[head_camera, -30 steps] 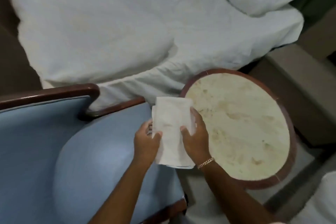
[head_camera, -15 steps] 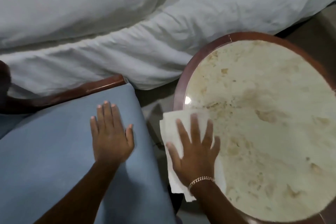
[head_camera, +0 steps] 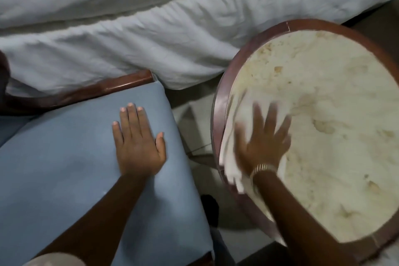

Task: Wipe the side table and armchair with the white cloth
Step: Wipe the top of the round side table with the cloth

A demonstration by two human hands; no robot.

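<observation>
Head view: the right hand [head_camera: 262, 144], blurred, fingers spread flat, now presses the white cloth [head_camera: 230, 136] further onto the counter [head_camera: 323, 114] at right of frame, so wiping has begun. The left hand [head_camera: 138, 142] rests released on the armchair [head_camera: 64, 168] seat, unwiped.

Side table top [head_camera: 336, 127]: pale cream stone-like slab, mottled with tan blotches, smooth, faint sheen.
Side table rim [head_camera: 218, 101]: dark reddish wood, polished, slightly glossy.
White cloth [head_camera: 232, 136]: soft woven fabric, matt, folds blurred.
Armchair seat [head_camera: 64, 168]: blue-grey upholstery cloth, matt, smooth and taut.
Armchair frame [head_camera: 103, 90]: reddish-brown wood, varnished, with bright glossy highlights.
Bed linen [head_camera: 151, 34]: white cloth, matt, rumpled and creased.
Bracelet [head_camera: 261, 168]: gold-coloured metal links, shiny.
Floor [head_camera: 194, 131]: pale, hard-looking, dull.
</observation>
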